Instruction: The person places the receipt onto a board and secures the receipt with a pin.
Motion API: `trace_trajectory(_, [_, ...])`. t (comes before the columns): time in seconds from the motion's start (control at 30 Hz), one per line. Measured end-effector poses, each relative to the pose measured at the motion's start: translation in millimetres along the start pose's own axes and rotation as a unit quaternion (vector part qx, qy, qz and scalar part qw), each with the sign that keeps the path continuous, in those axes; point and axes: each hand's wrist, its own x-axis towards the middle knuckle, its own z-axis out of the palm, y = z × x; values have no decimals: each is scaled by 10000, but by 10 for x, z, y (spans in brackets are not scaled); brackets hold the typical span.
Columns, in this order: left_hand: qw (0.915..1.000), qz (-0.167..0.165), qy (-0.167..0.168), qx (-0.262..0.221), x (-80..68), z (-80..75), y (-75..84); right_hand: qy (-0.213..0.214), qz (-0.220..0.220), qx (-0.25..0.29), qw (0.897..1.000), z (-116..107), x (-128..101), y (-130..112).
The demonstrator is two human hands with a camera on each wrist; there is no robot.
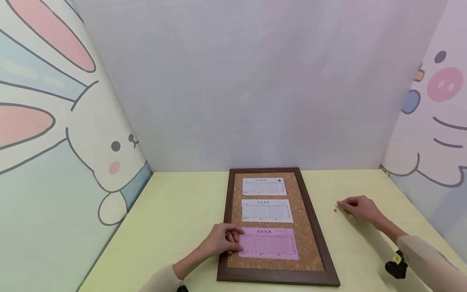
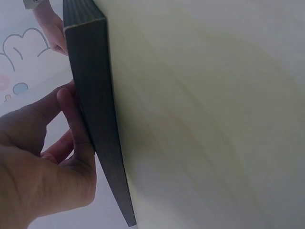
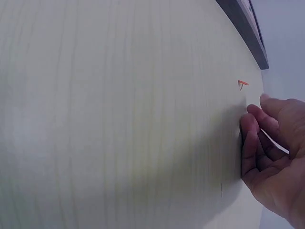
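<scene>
A pink printed slip lies on the lower part of a wood-framed cork board. My left hand rests over the board's left frame, index finger and thumb spread apart on the slip's left edge. In the left wrist view, the dark frame hides those fingertips. Out on the table to the right, my right hand hovers with its thumb and index fingertips close to an orange thumbtack. A small gap shows between these fingertips in the right wrist view.
Two white printed slips, an upper one and a middle one, lie above the pink slip on the cork. A green tack head sits at the upper slip's top right corner. Walls with cartoon drawings flank the pale yellow table.
</scene>
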Motion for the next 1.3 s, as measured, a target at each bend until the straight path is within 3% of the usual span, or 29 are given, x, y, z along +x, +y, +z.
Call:
trace_trajectory(0.13, [9999, -91, 16, 47, -3, 6, -4, -222, -354, 146, 9990, 34, -36, -49])
trace_trajectory(0.3, [10000, -76, 25, 39, -4, 30, -28, -29, -793, -28, 9968, 96, -86, -90])
trace_trajectory(0.67, [9999, -81, 88, -49, -11, 44, -56, 247, -789, -139, 9965, 163, -104, -132])
trace_trajectory(0.9, [9999, -31, 83, -129, -3, 45, -49, 326, -1190, -391, 9916, 159, -98, -124])
trace_trajectory(1.07, [9997, -36, 33, -244, -4, 51, -53, 308, -1373, -251, 9897, 164, -108, -235])
trace_trajectory(1.3, [9995, -59, -9, -299, -3, 39, -46, -55, -1498, 305, 9882, 231, -139, -548])
